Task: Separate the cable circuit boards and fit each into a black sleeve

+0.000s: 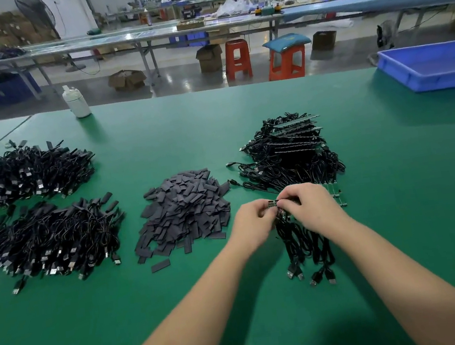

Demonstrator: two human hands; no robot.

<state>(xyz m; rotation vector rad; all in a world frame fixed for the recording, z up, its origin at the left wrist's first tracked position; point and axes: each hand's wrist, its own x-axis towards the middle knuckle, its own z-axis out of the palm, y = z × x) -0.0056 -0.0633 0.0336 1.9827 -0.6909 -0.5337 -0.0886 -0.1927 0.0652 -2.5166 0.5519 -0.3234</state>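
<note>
Item: strip of joined circuit boards point(274, 203), pinched between left hand point(252, 221) and right hand point(309, 200) above the counter point(238, 302), cables dangling; risk: uneven snapping force could crack a board or tear solder joints

A green work table point(181, 310) fills the foreground, with a blue plastic tray point(433, 67) at its far right corner. Beyond it, a glossy grey floor point(177, 77) holds two orange stools point(237, 58), cardboard boxes point(126, 79) and long workbenches point(142, 35).
</note>
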